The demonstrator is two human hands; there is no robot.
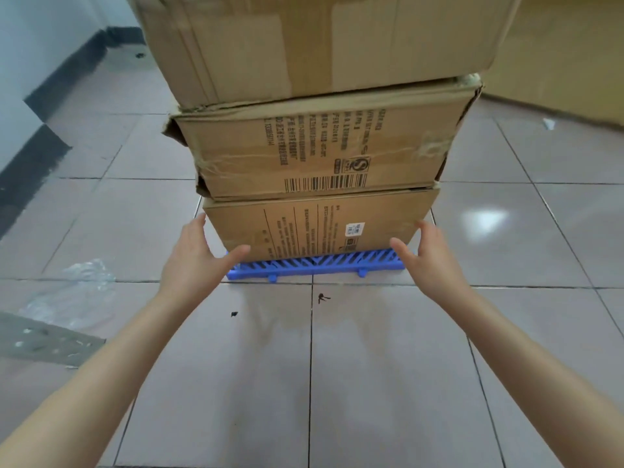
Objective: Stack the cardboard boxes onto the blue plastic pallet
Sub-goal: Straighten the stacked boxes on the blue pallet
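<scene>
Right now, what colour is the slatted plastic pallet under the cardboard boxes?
Blue; the slatted plastic pallet shows best in the head view.

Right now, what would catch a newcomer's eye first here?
A stack of three boxes fills the middle: top box, middle box, bottom box, on a blue pallet. The left hand and right hand are open beside the bottom box's lower corners. Crumpled plastic lies on the floor at left.
</scene>
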